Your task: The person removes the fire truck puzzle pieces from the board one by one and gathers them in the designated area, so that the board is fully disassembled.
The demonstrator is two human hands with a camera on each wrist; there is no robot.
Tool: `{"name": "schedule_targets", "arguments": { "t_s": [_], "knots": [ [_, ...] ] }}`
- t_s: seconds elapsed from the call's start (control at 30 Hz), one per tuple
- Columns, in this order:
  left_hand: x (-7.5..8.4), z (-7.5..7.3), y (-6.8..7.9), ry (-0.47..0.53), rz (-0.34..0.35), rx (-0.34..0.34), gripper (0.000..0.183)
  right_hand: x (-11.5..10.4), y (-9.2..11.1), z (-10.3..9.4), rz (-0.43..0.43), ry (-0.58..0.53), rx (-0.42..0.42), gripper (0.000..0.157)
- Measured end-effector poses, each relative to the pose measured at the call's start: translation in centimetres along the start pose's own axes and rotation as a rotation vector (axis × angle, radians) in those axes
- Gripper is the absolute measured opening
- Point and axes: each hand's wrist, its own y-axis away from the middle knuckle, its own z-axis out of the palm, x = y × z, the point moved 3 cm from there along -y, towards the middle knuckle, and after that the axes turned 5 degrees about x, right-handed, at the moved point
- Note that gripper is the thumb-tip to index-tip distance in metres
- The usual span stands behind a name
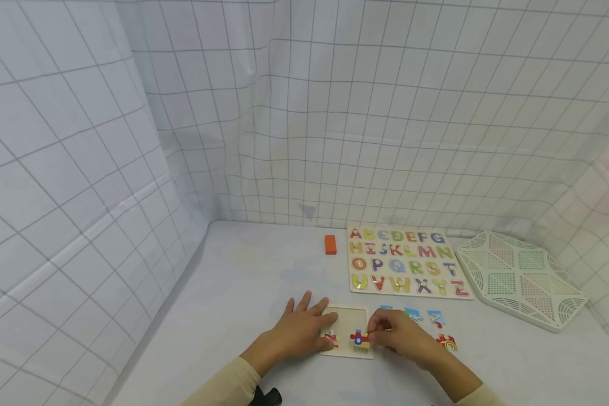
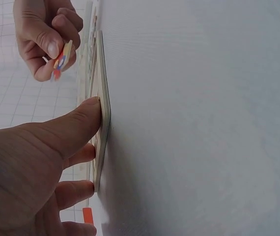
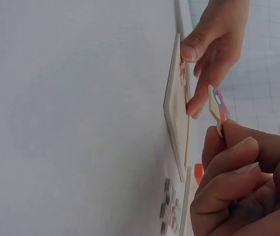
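Observation:
My left hand [image 1: 301, 331] rests with spread, straight fingers on the left side of a small wooden puzzle tray [image 1: 347, 317], touching its surface. One red-and-white puzzle piece [image 1: 331, 339] lies in the tray's near left corner, partly under that thumb. My right hand [image 1: 400, 337] pinches a red, blue and yellow puzzle piece [image 1: 359, 338] between thumb and forefinger. In the right wrist view this piece [image 3: 218, 105] is held tilted, raised above the tray [image 3: 178, 113] and apart from it. The left wrist view also shows the left thumb [image 2: 83, 120] on the tray's edge.
Several loose puzzle pieces [image 1: 435, 317] lie right of the tray, one red and yellow piece [image 1: 446, 341] nearer. Behind them is an alphabet board [image 1: 408, 262], with an orange block [image 1: 330, 245] to its left. A white patterned lattice panel [image 1: 521, 279] lies far right. Gridded curtains surround the table.

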Motion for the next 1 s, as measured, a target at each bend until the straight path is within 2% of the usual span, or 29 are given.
{"name": "schedule_targets", "arguments": {
  "t_s": [0.2,0.4,0.5,0.73,1.0],
  "knots": [
    [-0.1,0.0,0.4,0.006,0.005,0.011,0.061,1.2,2.0,-3.4,0.062,-0.032,0.041,0.018],
    [0.0,-0.1,0.4,0.012,0.021,0.009,0.061,2.6,4.2,-7.2,0.094,-0.034,0.039,0.024],
    [0.1,-0.1,0.4,0.000,0.025,0.011,0.061,3.4,5.0,-8.4,0.123,-0.036,0.026,0.025],
    [0.1,-0.1,0.4,-0.010,0.017,0.015,0.061,5.2,6.0,-8.0,0.153,0.005,-0.003,0.019],
    [0.0,0.0,0.2,-0.021,0.016,0.013,0.061,5.2,6.4,-7.3,0.063,0.251,0.081,0.010]
  ]
}}
